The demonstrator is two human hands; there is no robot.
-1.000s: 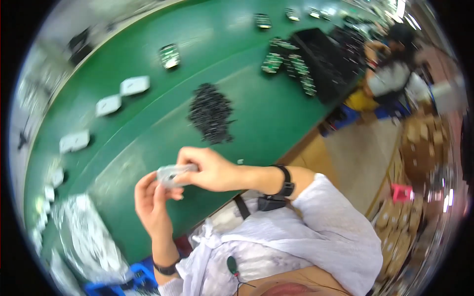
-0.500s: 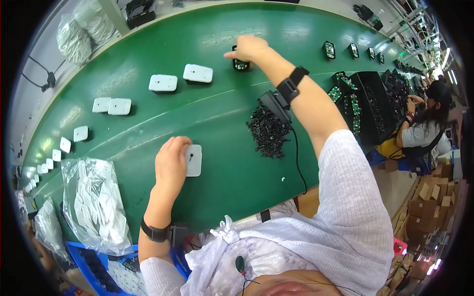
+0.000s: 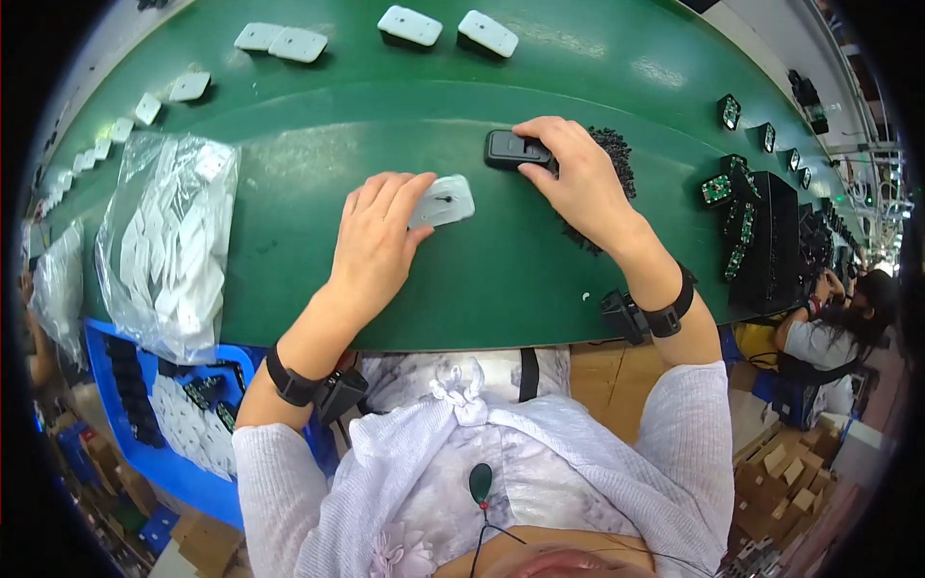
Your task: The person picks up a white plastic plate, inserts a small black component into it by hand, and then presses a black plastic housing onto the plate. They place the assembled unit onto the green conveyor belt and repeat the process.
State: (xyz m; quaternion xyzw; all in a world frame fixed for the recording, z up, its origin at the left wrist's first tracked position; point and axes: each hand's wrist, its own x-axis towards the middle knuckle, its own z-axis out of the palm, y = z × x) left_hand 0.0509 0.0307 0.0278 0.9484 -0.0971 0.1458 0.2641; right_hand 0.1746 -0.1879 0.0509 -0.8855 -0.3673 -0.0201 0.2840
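My left hand [image 3: 378,241] grips a white rectangular cover plate [image 3: 457,209] by its left edge, thumb below and fingers above. A small black part [image 3: 443,198] lies on that plate near its middle. To the right, my right hand [image 3: 583,178] holds a black plastic housing [image 3: 503,146] between thumb and fingers, its smooth black side up. The housing and the plate are apart, with green table [image 3: 482,279] between them. Partly behind my right hand is a heap of tiny black parts [image 3: 617,154].
White-topped black units [image 3: 409,26] stand in a row along the far side and left. A clear bag of white plates [image 3: 173,250] lies at left, above a blue crate [image 3: 116,385]. At right are black housings with green boards [image 3: 729,113], a black box [image 3: 771,241] and a co-worker [image 3: 833,323].
My right hand has come back from the far side with the black housing. My left hand has closed on the white plate's edge. The whole view has shifted.
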